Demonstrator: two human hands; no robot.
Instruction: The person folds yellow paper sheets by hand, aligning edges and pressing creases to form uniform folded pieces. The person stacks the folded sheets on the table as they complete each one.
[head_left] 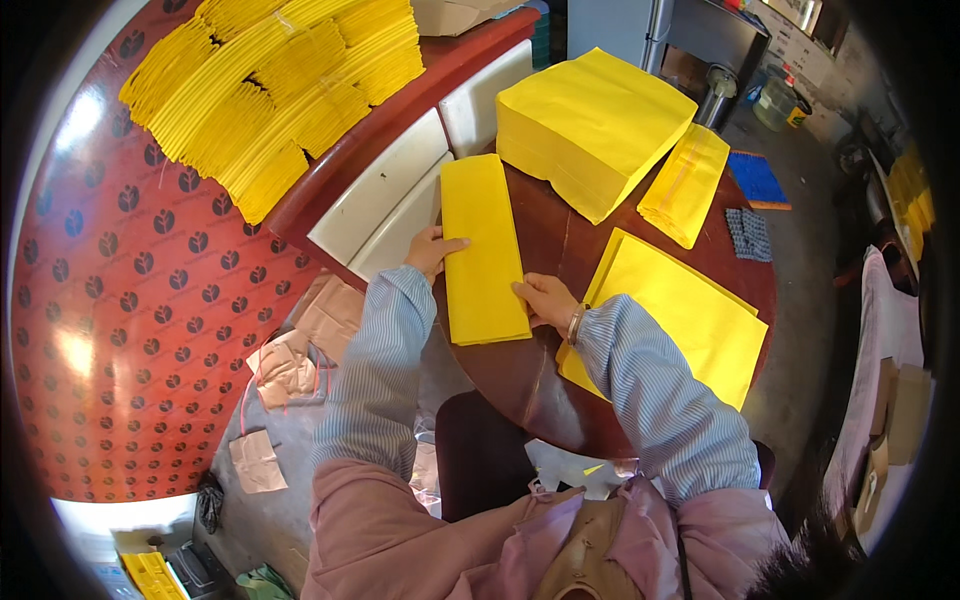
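Note:
A narrow, folded stack of yellow paper (485, 255) lies in front of me, near the left edge of the round table. On its left long side is my left hand (430, 252), closed with the thumb over the top and the other fingers at the edge. My right hand (548, 302) pinches the lower right edge, thumb on top, fingers partly hidden beneath. Beside my right forearm, flat yellow sheets (680, 310) rest on the table, partly covered by that sleeve. Behind them sits a narrow folded yellow bundle (687, 185) next to a tall block of yellow paper (595, 125).
The dark red round table (530, 385) adjoins white drawer fronts (385, 195). Left of it, a red patterned surface (150, 300) carries piles of folded yellow pieces (280, 90). A blue cloth (758, 180) and a grey checked cloth (748, 234) are at the table's right rim. Brown paper pieces (285, 370) lie lower left.

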